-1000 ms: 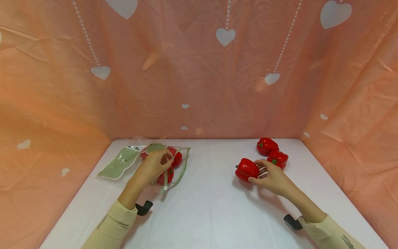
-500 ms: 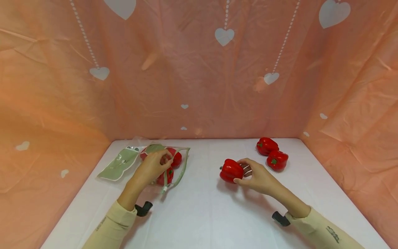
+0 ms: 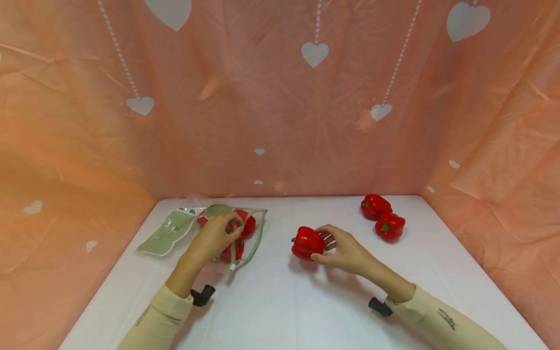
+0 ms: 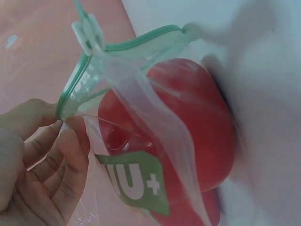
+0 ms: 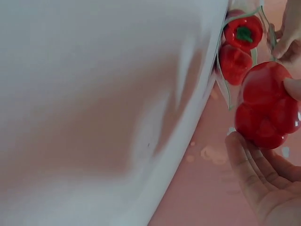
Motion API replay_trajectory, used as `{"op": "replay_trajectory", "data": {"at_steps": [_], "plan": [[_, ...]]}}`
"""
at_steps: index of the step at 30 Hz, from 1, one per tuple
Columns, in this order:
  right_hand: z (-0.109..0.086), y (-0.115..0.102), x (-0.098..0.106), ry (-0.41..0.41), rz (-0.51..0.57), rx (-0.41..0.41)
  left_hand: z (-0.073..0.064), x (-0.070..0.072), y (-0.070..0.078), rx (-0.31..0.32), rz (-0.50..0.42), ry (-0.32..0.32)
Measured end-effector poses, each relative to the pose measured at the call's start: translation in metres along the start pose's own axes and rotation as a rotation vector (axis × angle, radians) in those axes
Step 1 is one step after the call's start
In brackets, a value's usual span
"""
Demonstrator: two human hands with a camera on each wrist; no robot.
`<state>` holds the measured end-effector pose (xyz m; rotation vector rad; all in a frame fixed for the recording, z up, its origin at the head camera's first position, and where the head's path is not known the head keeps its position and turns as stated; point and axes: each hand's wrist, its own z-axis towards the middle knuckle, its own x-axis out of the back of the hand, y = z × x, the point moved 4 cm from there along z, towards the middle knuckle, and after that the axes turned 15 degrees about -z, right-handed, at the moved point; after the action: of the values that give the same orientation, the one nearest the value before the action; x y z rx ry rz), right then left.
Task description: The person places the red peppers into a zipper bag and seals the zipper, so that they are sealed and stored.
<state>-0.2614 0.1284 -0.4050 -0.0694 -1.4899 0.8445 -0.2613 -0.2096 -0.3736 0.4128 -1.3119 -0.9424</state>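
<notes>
My left hand (image 3: 217, 235) pinches the green zip edge of a clear plastic zip bag (image 3: 258, 243), holding its mouth apart. Inside the bag are red bell peppers (image 4: 188, 127), seen through the film in the left wrist view. The bag's white slider (image 4: 89, 35) sits at one end of the zip. My right hand (image 3: 345, 250) grips another red bell pepper (image 3: 308, 243) between thumb and fingers, its green stem pointing left toward the bag. In the right wrist view this pepper (image 5: 265, 106) shows its lobed bottom, with the bag mouth beyond it.
Two more red bell peppers, one behind (image 3: 375, 207) and one in front (image 3: 390, 227), lie together at the back right of the white table (image 3: 271, 306). A green printed flap of the bag (image 3: 168, 231) spreads to the left. Orange cloth with hearts (image 3: 280, 121) walls the table.
My right hand has carried the bell pepper left, away from the two at the back right and closer to the bag. The left hand has stayed at the bag's edge.
</notes>
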Motion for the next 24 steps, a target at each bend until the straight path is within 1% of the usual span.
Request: {"op": "replay_trajectory", "data": {"at_steps": [7,16,24], "plan": [[0.010,-0.011,-0.012,-0.020,0.017,0.022,0.000,0.001,0.000,-0.008,0.004,0.009],[0.024,-0.023,-0.027,-0.050,0.077,0.064,0.000,0.000,0.001,-0.009,0.008,0.006],[0.037,-0.036,-0.041,-0.061,0.092,0.083,0.000,0.000,0.000,-0.007,0.009,0.006]]}}
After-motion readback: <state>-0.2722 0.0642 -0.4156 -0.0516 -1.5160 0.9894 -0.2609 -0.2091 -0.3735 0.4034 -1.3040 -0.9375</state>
